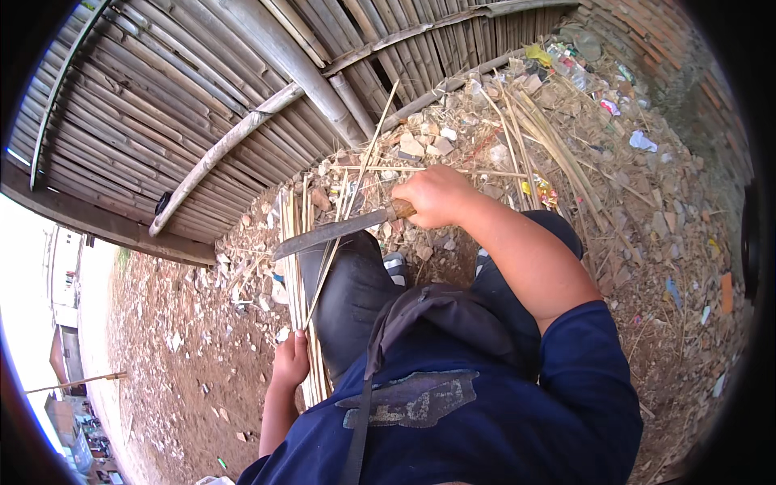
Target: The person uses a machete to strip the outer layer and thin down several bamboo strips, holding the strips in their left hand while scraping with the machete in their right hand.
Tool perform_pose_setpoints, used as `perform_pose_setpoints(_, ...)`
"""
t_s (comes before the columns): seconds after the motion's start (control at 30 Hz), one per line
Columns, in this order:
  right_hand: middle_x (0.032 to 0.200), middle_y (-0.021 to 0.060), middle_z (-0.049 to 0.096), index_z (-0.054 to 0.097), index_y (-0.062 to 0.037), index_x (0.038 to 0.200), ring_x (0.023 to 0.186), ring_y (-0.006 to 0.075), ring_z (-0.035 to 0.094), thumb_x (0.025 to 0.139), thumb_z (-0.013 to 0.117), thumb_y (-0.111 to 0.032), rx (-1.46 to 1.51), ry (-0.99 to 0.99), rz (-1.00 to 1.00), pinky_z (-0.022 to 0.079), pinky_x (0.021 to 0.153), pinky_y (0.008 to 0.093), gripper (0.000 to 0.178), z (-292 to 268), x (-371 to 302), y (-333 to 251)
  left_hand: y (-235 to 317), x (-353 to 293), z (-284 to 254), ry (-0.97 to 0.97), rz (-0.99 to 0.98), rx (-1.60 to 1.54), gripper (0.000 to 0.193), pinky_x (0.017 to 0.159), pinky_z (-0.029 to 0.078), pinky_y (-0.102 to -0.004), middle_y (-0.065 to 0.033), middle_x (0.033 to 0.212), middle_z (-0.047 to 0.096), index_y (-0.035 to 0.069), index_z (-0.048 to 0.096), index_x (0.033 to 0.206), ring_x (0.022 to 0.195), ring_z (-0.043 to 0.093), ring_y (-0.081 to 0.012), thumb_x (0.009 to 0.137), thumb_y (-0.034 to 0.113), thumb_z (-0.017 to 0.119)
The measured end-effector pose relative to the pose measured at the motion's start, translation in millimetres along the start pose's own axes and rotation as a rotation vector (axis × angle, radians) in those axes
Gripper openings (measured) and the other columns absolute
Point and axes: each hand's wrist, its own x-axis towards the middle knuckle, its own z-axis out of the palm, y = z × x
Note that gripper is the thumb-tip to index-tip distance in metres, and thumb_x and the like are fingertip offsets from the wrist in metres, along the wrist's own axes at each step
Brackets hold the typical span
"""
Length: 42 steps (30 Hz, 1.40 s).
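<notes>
My right hand is closed round the wooden handle of a machete. Its long, darkened blade points left, lying across several pale bamboo strips above my left thigh. Those strips run lengthwise along the outside of that thigh. Lower down, my left hand grips them, thumb on top and the other fingers mostly hidden. One thin strip slants away from the bundle, passing by the blade toward the bamboo wall.
A bamboo-slat wall with pole braces rises ahead and to the left. More split bamboo lies on the rubble at front right, near plastic litter. A brick wall borders the far right. Stones and dirt surround my feet.
</notes>
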Motion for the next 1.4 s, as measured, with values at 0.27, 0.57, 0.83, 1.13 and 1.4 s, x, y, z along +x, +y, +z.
perform_pose_setpoints(0.27, 0.092, 0.0141, 0.073, 0.072, -0.0107, 0.101, 0.091, 0.0305, 0.072, 0.081, 0.069, -0.022, 0.322, -0.070, 0.559, 0.056, 0.083, 0.0453, 0.023, 15, 12, 78, 8, 0, 19, 0.234, 0.178, 0.229, 0.037, 0.057, 0.048, -0.0588, -0.0273, 0.065, 0.061, 0.003, 0.053, 0.083, 0.063, 0.062, -0.0503, 0.106, 0.031, 0.044)
perform_pose_setpoints(0.57, 0.093, 0.0156, 0.072, 0.070, -0.0095, 0.096, 0.093, 0.0314, 0.071, 0.079, 0.071, -0.021, 0.005, -0.222, 0.138, 0.055, 0.080, 0.0461, 0.021, -9, 5, -8, 0, 0, 15, 0.150, 0.169, 0.100, 0.044, 0.060, 0.046, -0.0606, -0.0282, 0.066, 0.060, 0.001, 0.054, 0.081, 0.066, 0.060, -0.0530, 0.108, 0.033, 0.040)
perform_pose_setpoints(0.83, 0.086, 0.0134, 0.070, 0.067, -0.0058, 0.090, 0.083, 0.0274, 0.070, 0.085, 0.071, -0.022, 0.362, 0.000, 0.627, 0.054, 0.076, 0.0425, 0.018, 9, 9, 80, 12, 3, 8, 0.142, 0.139, 0.146, 0.048, 0.063, 0.044, -0.0590, -0.0289, 0.070, 0.060, 0.000, 0.056, 0.081, 0.071, 0.060, -0.0528, 0.109, 0.033, 0.035)
perform_pose_setpoints(1.13, 0.081, 0.0105, 0.071, 0.068, -0.0157, 0.083, 0.078, 0.0329, 0.069, 0.077, 0.069, -0.020, -0.004, -0.099, 0.056, 0.054, 0.071, 0.0486, 0.008, -4, 5, -3, 3, 4, 10, 0.050, 0.146, -0.029, 0.051, 0.062, 0.045, -0.0552, -0.0295, 0.069, 0.060, -0.001, 0.057, 0.079, 0.071, 0.061, -0.0519, 0.109, 0.033, 0.035)
perform_pose_setpoints(1.4, 0.085, 0.0156, 0.070, 0.069, -0.0102, 0.089, 0.084, 0.0358, 0.070, 0.078, 0.075, -0.028, 0.256, 0.150, 0.566, 0.055, 0.075, 0.0479, 0.022, -2, 4, 73, -3, 9, 11, -0.016, 0.089, -0.059, 0.052, 0.068, 0.048, -0.0560, -0.0294, 0.076, 0.063, -0.001, 0.060, 0.083, 0.078, 0.062, -0.0520, 0.109, 0.038, 0.038)
